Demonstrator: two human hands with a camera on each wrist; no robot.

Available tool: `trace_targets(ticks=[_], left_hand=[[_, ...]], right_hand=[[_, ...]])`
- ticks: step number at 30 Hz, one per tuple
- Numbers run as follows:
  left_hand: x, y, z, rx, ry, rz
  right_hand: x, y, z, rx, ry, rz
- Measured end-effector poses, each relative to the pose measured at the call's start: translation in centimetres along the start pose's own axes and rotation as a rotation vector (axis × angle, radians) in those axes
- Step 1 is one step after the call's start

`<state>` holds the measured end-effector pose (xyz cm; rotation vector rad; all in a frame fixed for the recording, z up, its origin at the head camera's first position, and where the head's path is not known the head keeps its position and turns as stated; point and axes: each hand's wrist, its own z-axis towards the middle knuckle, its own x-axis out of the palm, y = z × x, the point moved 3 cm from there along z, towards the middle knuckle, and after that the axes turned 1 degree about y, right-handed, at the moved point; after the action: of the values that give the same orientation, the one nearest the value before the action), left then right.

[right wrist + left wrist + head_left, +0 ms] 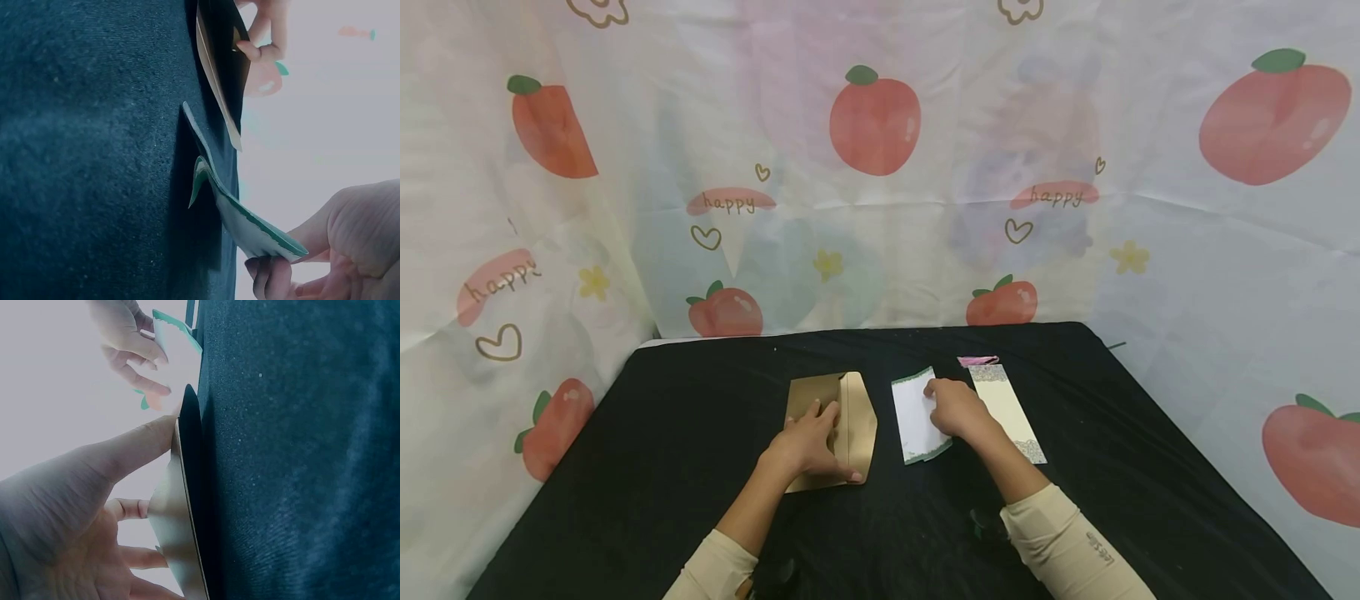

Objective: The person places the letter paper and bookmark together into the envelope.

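A gold paper envelope (859, 417) lies on the black cloth with its pointed flap opened out to the right. My left hand (808, 446) rests on it, fingers spread over the body and thumb near the flap's lower edge. To the right is a small stack of white paper sheets (913, 417) with green edges. My right hand (958, 408) pinches the right side of these sheets (250, 231). In the right wrist view that side is raised from the cloth, and a lower sheet curls away.
Beyond my right hand lies a long cream card (1007, 404) with patterned ends, partly under the forearm in view. A small pink strip (977, 361) sits at its far end. Black cloth (685, 433) covers the table, and a printed fabric curtain (880, 233) surrounds it.
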<state>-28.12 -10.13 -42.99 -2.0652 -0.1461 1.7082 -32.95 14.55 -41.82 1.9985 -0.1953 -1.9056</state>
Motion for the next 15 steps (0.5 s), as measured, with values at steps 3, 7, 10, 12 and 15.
trace_targets(ticks=[3,7,10,12,15], left_hand=[[0.05,0.04,0.03,-0.004,0.000,0.007],[0.08,0.12,0.02,-0.009,0.001,0.007],[0.08,0.18,0.05,-0.011,0.004,0.004],[0.06,0.18,0.06,-0.007,0.004,0.005],[0.11,0.19,0.05,-0.005,0.005,0.003]], right_hand=[[-0.22,-0.02,0.01,-0.009,-0.017,0.009],[-0.50,0.01,-0.05,-0.014,-0.037,0.026],[-0.70,0.04,-0.12,-0.007,-0.049,0.041],[-0.83,0.06,-0.16,-0.005,-0.061,0.051],[-0.99,0.09,-0.20,-0.016,-0.077,0.065]])
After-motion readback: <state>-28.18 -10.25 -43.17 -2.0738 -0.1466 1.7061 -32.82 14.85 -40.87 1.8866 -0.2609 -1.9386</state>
